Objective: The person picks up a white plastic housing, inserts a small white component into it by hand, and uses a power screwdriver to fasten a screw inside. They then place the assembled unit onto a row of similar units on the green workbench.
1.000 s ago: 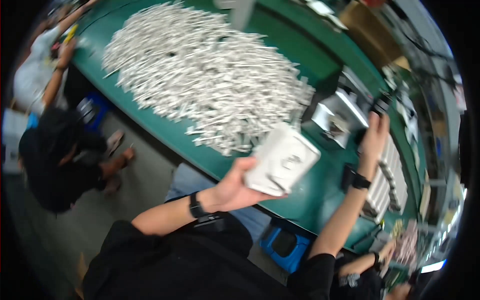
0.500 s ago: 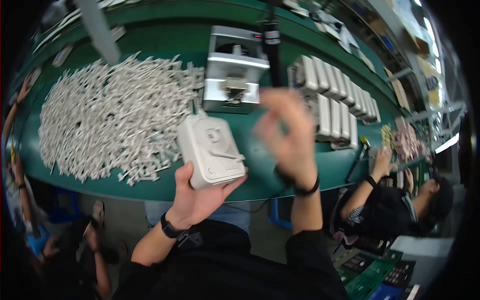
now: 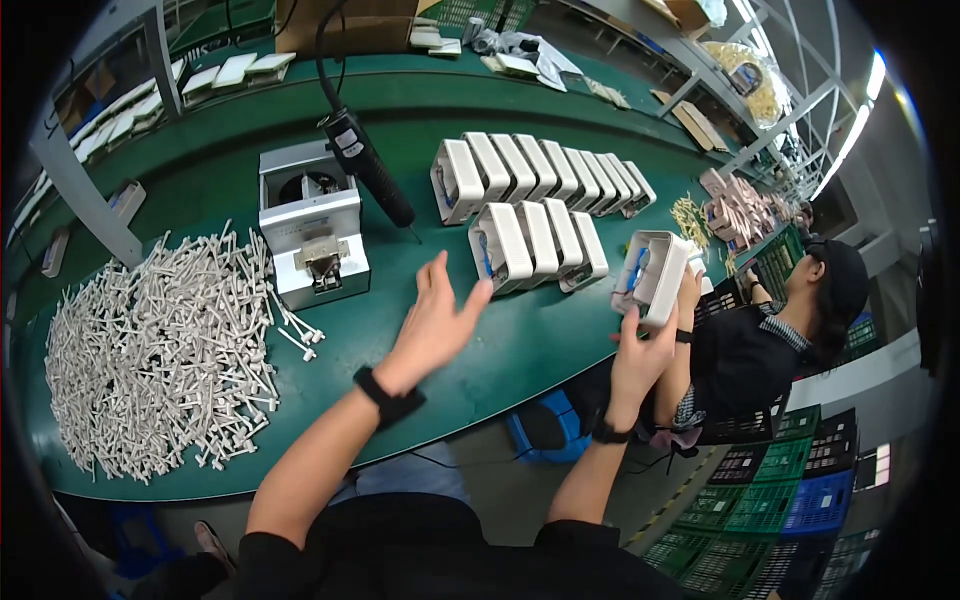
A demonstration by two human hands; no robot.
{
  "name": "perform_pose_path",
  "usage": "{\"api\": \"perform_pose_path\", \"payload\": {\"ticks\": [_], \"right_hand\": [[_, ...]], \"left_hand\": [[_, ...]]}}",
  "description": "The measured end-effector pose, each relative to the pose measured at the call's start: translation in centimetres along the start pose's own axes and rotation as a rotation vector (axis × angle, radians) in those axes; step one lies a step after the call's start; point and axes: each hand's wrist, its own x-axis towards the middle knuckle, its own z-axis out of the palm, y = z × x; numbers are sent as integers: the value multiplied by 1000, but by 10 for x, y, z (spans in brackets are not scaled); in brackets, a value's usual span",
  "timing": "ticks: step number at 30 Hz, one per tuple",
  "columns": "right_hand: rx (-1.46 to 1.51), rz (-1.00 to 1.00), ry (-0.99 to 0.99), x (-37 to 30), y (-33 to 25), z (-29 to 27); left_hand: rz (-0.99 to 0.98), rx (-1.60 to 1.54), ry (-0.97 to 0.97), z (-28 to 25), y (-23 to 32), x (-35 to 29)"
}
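My right hand point(image 3: 643, 365) grips the lower end of a white plastic housing point(image 3: 664, 285), tilted above the table's right side. Its hollow side shows blue wires point(image 3: 636, 268) inside. A co-worker's hand point(image 3: 688, 300) is close against the housing's right edge; whether it touches cannot be told. My left hand point(image 3: 432, 325) is open and empty over the table, thumb and fingers apart. Its thumb tip is near the front row of similar white housings point(image 3: 512, 250), which stand on edge. Behind them runs a longer back row of housings point(image 3: 462, 180).
White plastic stick-like parts point(image 3: 160, 360) lie heaped at left. A grey metal screw feeder point(image 3: 315, 215) stands beside them, with a black electric screwdriver point(image 3: 370, 172) hanging at its right. Pink parts point(image 3: 740, 210) are piled far right. A co-worker point(image 3: 760, 345) sits at right; crates point(image 3: 770, 485) lie below.
The view has swung right. My left hand no longer holds the white device with a stick-like part on it. My right hand, blurred and seemingly empty before, now holds an open-sided white housing.
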Motion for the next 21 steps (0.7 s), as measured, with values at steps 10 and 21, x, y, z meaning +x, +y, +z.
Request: {"api": "perform_pose_path", "payload": {"ticks": [10, 21], "right_hand": [[177, 283, -314, 67, 129, 30], [290, 291, -310, 61, 156, 51]], "left_hand": [[-17, -46, -116, 29, -8, 88], [61, 13, -25, 73, -17, 120]]}}
